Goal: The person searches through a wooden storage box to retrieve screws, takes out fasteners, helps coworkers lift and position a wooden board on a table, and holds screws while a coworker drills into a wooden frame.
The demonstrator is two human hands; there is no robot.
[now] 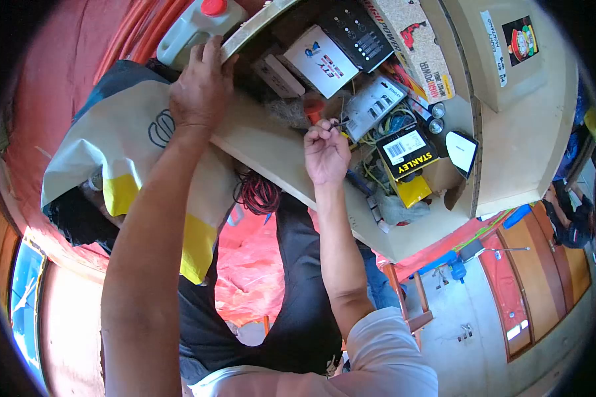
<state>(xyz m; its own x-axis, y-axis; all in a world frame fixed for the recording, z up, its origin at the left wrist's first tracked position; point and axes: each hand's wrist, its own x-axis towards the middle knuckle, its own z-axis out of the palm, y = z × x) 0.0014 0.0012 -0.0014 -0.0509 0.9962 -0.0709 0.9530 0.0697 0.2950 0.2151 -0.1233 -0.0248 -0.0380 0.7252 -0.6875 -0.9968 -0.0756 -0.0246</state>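
My left hand (202,86) is curled over the left edge of a wooden box (258,149), close to a pale plastic jug (198,30) with a red cap. Over the box's interior, my right hand (328,152) is palm up with its fingertips pinched on a small, thin dark piece (339,124), too small to name. Just beyond those fingertips are a red-orange plastic piece (313,109) and a blister pack (375,108). A black and yellow STANLEY carton (407,152) lies to the right among loose wires.
White ETY box (321,63), black box (355,33) and High Power carton (414,46) fill the box's far side. A beige and yellow bag (122,132) sits left, with coiled dark red cable (258,193) below the box's near wall. Red sheeting (251,271) covers the floor.
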